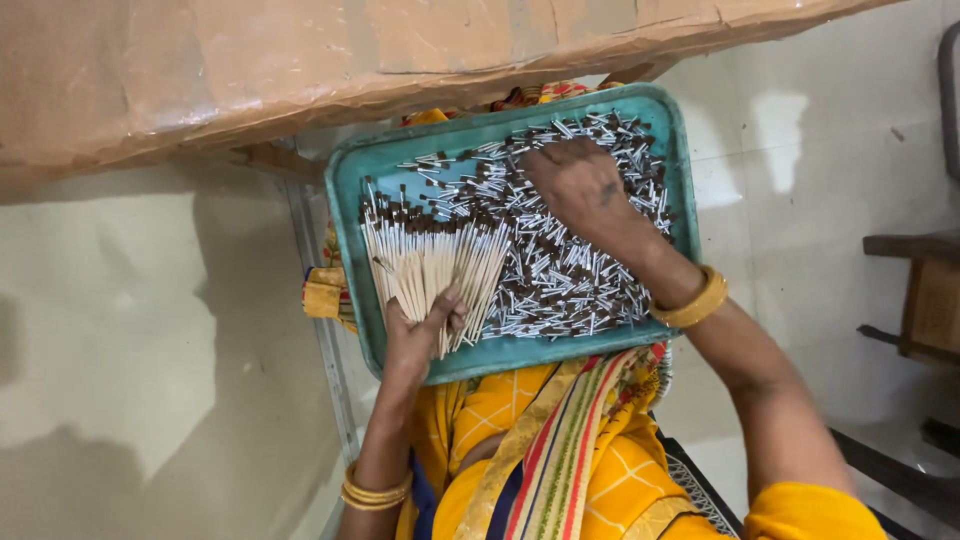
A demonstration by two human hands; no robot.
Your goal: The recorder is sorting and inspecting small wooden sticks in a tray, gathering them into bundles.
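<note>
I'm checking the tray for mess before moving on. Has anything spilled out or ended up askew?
Nothing has spilled: the loose sticks all lie inside the teal tray, jumbled every way under the right hand. The left hand holds a fanned, aligned bundle. The tray itself sits tilted on the lap.
</note>
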